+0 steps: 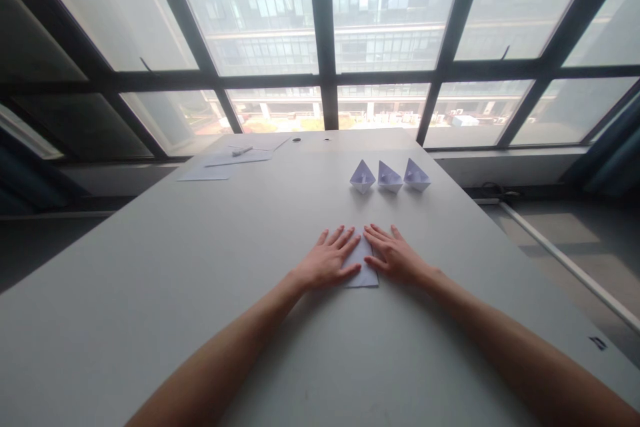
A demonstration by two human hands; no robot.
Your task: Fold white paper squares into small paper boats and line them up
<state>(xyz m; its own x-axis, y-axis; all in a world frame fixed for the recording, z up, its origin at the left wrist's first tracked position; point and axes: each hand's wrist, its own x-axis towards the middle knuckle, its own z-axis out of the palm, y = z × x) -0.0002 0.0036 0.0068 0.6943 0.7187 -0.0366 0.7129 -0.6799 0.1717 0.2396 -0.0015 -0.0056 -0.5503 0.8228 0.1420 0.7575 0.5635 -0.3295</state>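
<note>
The white table point(210, 260) stands before wide windows point(385, 7). On it lies the paper point(363, 276); left hand point(331, 259) and right hand point(394, 256) rest on this, spread flat, grasping nothing. Three folded shapes point(389, 177) stand beyond.

Paper point(369, 276) lies on the table point(190, 253), partly under both hands point(327, 261). Three paper boats point(390, 179) sit behind, slightly right; sheets point(213, 172) lie back left; windows point(385, 20) stand beyond.
</note>
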